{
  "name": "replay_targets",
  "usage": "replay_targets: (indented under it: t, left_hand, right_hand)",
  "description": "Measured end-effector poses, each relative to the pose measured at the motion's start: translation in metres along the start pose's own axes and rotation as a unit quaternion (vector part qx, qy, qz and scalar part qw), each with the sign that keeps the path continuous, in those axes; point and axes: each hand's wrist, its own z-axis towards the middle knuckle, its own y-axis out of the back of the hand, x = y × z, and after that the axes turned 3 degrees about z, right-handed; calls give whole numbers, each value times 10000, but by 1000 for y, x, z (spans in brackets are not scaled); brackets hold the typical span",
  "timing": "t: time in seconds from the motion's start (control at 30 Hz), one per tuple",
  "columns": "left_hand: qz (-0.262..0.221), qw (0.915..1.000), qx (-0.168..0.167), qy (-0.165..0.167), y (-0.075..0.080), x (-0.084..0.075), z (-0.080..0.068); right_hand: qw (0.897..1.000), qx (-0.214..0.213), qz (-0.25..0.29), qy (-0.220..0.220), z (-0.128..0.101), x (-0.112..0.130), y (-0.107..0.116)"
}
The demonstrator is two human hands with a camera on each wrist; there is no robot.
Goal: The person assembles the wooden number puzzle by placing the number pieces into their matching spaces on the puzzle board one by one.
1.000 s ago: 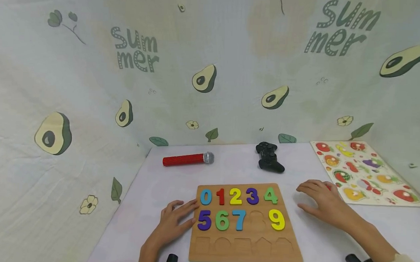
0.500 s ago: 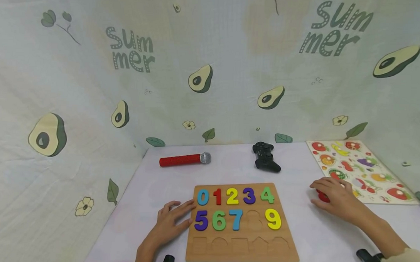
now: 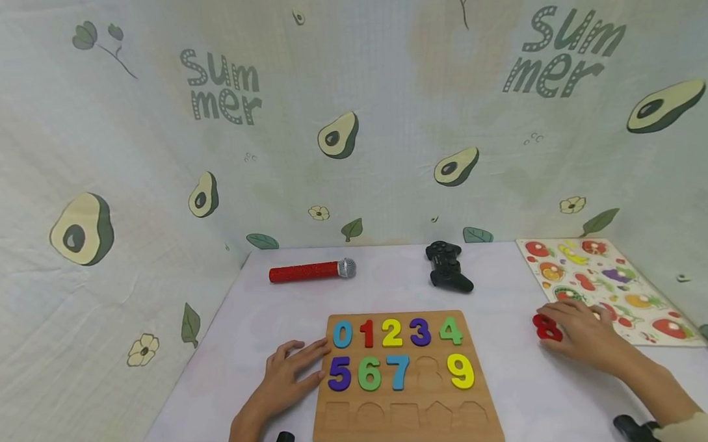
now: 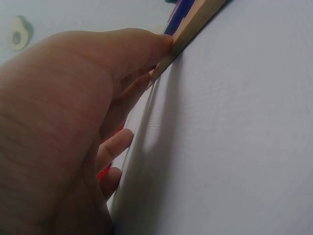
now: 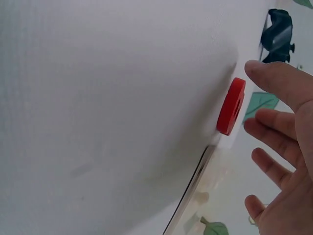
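Observation:
A red number 8 (image 3: 547,327) lies on the white table just left of the right hand (image 3: 584,336) in the head view. In the right wrist view, that hand's thumb and fingers are spread apart beside the red piece, not closed round it. The left hand (image 3: 287,373) rests at the left edge of a wooden number board (image 3: 408,431), its thumb and forefinger touching the edge in the left wrist view. Colourful numbers sit in the board's upper two rows. Between the blue 7 (image 3: 398,371) and the yellow 9 (image 3: 460,371) is a bare 8-shaped recess (image 3: 429,373).
A red microphone (image 3: 305,272) and a black game controller (image 3: 449,266) lie behind the board. At the right, a fruit-picture board (image 3: 615,292) lies partly behind the right hand. A patterned cloth (image 3: 390,196) hangs along the back.
The right hand has moved to the right and its fingers have come away from the red 8, which now shows on the table. The left hand stays at the board's edge.

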Motion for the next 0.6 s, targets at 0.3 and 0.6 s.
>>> replay_targets:
  t: [0.3,0.6]
  left_hand:
    - [3,10000,-20,12,0,-1,-1]
    - [-31,10000,-15,55,-1,-2,0]
  right_hand:
    - [9993,257,140,-253,-3,-11,-2]
    - [9994,170,189,-247,-2,-12,-3]
